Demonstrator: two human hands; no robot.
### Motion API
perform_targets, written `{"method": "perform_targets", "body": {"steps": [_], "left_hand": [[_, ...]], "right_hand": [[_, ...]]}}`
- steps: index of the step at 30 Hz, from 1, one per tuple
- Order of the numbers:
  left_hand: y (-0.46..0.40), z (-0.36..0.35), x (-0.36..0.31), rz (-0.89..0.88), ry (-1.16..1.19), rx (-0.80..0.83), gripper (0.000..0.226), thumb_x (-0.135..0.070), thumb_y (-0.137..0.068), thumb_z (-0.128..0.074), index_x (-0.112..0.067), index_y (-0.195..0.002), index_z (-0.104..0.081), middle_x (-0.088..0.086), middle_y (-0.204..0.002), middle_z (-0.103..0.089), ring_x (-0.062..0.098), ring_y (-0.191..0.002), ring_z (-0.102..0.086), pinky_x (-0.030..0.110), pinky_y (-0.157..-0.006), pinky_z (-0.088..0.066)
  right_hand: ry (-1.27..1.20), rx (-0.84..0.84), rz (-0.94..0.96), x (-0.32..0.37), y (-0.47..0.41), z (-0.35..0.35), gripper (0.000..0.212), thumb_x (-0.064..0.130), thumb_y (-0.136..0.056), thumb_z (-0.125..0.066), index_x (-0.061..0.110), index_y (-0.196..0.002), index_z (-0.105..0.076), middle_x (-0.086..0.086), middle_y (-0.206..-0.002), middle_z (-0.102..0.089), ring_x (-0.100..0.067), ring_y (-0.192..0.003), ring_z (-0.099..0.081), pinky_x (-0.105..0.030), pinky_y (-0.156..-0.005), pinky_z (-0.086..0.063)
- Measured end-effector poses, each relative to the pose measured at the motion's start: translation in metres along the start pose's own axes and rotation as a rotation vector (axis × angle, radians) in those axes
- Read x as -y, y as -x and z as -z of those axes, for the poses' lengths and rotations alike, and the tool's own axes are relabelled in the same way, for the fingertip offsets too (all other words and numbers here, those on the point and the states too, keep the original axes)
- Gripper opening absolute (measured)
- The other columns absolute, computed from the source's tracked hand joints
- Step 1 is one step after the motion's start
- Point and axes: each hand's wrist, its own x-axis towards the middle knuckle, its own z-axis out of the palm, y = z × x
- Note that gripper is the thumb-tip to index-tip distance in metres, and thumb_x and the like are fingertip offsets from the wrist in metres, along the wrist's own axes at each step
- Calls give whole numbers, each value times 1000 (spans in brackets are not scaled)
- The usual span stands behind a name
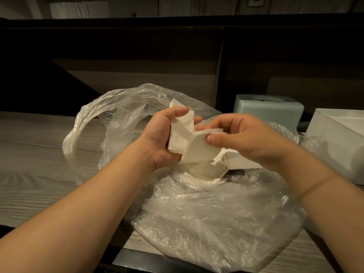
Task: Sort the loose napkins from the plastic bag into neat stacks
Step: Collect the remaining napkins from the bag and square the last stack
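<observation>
over the grey wood worktop (35,146), your left hand (163,134) holds white paper napkins (182,131); right hand (242,136) pinches more; line edges up first.

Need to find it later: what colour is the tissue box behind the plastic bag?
Pale blue-green, in the head view: the tissue box.

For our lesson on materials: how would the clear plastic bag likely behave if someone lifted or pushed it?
The plastic bag looks thin and crumpled, so it would probably flop and collapse rather than hold shape. Being see-through film, it is likely very light. Its glossy surface suggests it may slide easily on the wooden table.
</observation>
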Motion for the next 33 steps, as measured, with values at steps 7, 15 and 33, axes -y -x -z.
{"method": "perform_targets", "body": {"steps": [7, 15, 33], "left_hand": [[5, -6, 10, 78, -185, 227, 49, -47, -98, -55, -8, -125, -69, 16, -120, -66, 36, -105, -64, 51, -110, -42], [4, -9, 16, 152, -95, 307, 76, -76, -90, -53, -12, -127, -67, 17, -115, -64, 34, -93, -63, 44, -89, -51], [8, -8, 7, 86, -51, 142, 68, -32, -82, -72, -3, -142, -56, 14, -114, -68, 28, -89, -65, 38, -85, -52]], "right_hand": [[-246, -222, 17, 1, -4, 1, 36, 34, -79, -72, 11, -106, -75, -20, -107, -72, -28, -92, -63, -51, -91, -50], [-242, -381, -92, -9, -9, -21, 16, 22, -95, -69, 15, -110, -72, -10, -106, -73, -18, -85, -74, -31, -66, -61], [94, -461, -160, -7, -13, -4, 21, 21, -106, -47, 29, -115, -64, 6, -107, -67, -16, -100, -65, -32, -84, -55]]}}
